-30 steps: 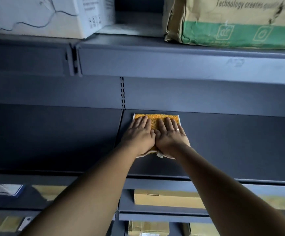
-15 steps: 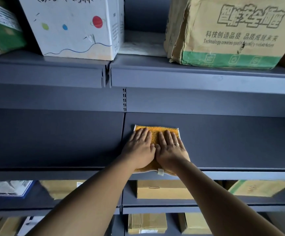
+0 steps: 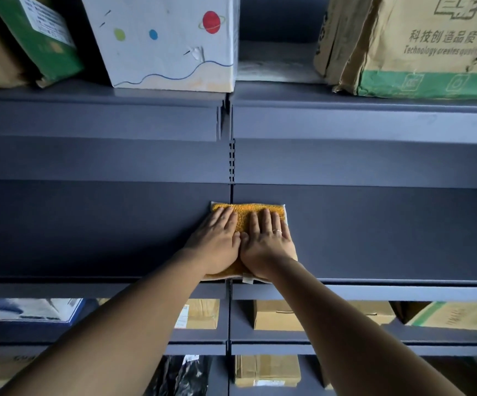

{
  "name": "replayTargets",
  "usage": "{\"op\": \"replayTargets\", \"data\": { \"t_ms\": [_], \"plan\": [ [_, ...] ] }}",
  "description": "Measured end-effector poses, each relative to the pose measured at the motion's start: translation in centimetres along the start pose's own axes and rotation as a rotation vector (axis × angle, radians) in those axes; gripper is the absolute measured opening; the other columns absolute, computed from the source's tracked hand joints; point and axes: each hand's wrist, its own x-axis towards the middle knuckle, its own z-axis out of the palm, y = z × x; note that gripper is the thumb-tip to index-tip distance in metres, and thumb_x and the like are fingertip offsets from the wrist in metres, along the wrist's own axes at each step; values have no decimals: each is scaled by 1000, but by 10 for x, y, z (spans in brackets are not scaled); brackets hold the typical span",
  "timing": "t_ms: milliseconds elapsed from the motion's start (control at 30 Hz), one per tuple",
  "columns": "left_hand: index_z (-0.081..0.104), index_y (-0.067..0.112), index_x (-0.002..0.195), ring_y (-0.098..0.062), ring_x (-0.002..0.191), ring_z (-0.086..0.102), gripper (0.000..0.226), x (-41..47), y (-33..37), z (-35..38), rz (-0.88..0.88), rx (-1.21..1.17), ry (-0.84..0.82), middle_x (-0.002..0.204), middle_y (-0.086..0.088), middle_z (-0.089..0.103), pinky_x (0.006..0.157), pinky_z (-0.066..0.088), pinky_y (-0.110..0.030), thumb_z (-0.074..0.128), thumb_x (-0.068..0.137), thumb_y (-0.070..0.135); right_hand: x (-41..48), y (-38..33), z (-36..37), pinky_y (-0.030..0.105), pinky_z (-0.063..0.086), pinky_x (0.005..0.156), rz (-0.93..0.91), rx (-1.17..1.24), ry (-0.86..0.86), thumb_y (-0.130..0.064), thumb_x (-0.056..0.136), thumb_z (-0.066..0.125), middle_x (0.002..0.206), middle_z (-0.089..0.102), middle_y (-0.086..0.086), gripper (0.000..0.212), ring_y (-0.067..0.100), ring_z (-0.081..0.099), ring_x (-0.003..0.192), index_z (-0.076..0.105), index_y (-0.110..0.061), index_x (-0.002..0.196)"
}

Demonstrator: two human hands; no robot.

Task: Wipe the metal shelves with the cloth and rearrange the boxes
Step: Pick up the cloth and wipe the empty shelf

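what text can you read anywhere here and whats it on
"科技创造品质 品质…": brown box, top right, cut off by the frame edge.
"Technology creates qual…": same box, the rest torn or blurred.
Large outlined characters above these: cut off, unreadable.
Label on green box: too small to read.
Labels on lower boxes: blurred.
White box: drawings only, no words.

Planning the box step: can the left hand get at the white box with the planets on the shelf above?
Probably yes. The left hand lies flat on the yellow cloth, gripping nothing, and the white box stands at the front edge of the upper shelf, its face unobstructed.
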Motion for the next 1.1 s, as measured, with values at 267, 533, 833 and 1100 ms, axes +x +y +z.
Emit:
{"op": "replayTargets", "data": {
  "t_ms": [267, 533, 833, 1100],
  "plan": [
    [-6, 19, 162, -15, 154, -15, 63, 21, -6, -1, 11, -13, 2, 169, 3, -14, 127, -2, -41, 12, 107, 45, 20, 3, 2, 41, -10, 126, 7, 4, 34, -49, 106, 13, 169, -14, 9, 66, 24, -15, 156, -4, -21, 163],
    [2, 13, 162, -19, 156, -9, 63, 77, -23, -14, 34, 75, 32, 170, -4, -6, 126, -6, -41, 17, 108, 41, 85, 7, -6, 42, -8, 126, -9, 17, 26, -48, 105, 14, 170, -11, 9, 67, 24, -12, 157, -1, -19, 163],
    [24, 10, 159, -21, 154, 17, 53, 105, -12, -20, 54, -63, 117, 167, -7, 21, 126, 13, -34, 34, 109, 26, 119, 13, -11, 42, -9, 126, -39, -10, 20, -46, 105, 9, 170, -9, 11, 64, 26, -11, 157, -3, -20, 163],
    [21, 19, 160, -12, 154, 9, 53, 105, -25, -16, 13, -144, 133, 168, 6, 15, 126, 4, -33, 25, 110, 34, 119, 13, -9, 42, -8, 126, -31, -33, 23, -50, 105, 8, 170, -10, 8, 65, 24, -12, 157, -3, -22, 163]
  ]
}}
